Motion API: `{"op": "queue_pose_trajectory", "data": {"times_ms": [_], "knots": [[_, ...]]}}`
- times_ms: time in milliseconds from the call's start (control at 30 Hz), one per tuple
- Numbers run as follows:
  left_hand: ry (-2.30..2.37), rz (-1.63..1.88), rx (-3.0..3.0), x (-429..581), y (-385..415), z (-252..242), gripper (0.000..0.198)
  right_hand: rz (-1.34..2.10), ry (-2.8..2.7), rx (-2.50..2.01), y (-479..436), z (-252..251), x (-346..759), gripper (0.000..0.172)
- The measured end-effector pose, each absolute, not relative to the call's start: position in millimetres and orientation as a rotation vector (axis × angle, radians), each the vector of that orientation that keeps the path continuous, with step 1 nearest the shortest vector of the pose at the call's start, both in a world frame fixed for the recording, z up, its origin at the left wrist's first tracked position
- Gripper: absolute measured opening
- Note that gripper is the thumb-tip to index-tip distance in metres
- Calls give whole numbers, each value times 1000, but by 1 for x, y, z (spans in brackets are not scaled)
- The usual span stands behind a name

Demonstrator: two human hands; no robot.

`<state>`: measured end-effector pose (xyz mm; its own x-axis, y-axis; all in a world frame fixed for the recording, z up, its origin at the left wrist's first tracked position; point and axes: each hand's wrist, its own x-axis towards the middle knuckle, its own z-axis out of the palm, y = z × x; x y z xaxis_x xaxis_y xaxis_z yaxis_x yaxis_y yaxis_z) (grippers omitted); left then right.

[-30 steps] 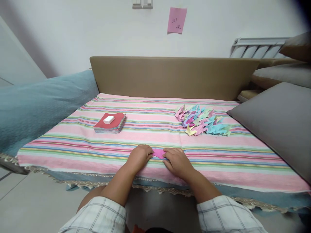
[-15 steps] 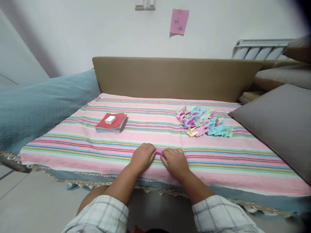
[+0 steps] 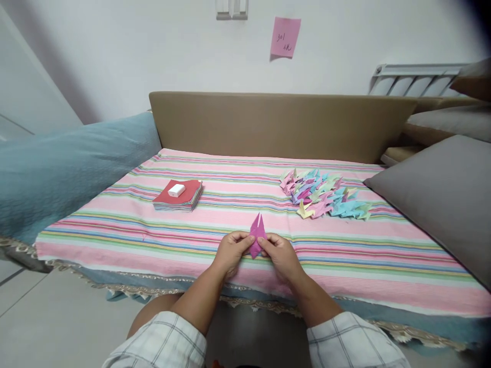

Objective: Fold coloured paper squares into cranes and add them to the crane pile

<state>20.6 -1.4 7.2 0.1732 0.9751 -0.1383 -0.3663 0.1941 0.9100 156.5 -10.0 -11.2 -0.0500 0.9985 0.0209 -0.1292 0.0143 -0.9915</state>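
Note:
My left hand (image 3: pixel 230 250) and my right hand (image 3: pixel 279 251) pinch a folded magenta paper piece (image 3: pixel 257 234) between them, just above the striped cloth (image 3: pixel 161 227). The paper stands upright with two pointed tips at its top. Both hands are closed on its lower part, near the front edge of the cloth. A stack of coloured paper sheets (image 3: pixel 178 195) with a red top sheet lies at the back left, with a small white block (image 3: pixel 176 189) on it. A pile of folded paper cranes (image 3: pixel 322 194) lies at the back right.
A teal cushion (image 3: pixel 65 168) lies along the left side and a grey cushion (image 3: pixel 441 189) along the right. A tan sofa back (image 3: pixel 276 122) stands behind the cloth. A pink note (image 3: pixel 285 37) hangs on the wall. The floor lies below the front edge.
The hands pressed the magenta paper flat on the cloth before. Now they have lifted it and hold it upright between their fingertips.

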Motion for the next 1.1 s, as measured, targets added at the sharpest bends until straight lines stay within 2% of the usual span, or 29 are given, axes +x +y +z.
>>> {"op": "queue_pose_trajectory", "data": {"times_ms": [300,433,467,600,733,900,1100], "knots": [[904,1094,1035,12,1,5,42,1441,-1167,-1005,-12,-5,157,36],[979,888,1340,4,4,8,43,1345,-1059,-1000,-6,-7,165,57],[1001,821,1447,3,5,9,42,1306,-1068,-1036,-5,-8,168,57],[1178,699,1922,0,10,13,41,1103,-1321,-1272,-1,-9,175,28],[1435,719,2326,1,13,11,48,831,-1486,-1401,-1,-8,176,14],[1240,600,2882,2,1,2,18,616,-1628,-1482,-1,-9,177,9],[1170,502,3029,0,-14,-11,27,125,-1943,-1444,-8,-11,176,12]]}}
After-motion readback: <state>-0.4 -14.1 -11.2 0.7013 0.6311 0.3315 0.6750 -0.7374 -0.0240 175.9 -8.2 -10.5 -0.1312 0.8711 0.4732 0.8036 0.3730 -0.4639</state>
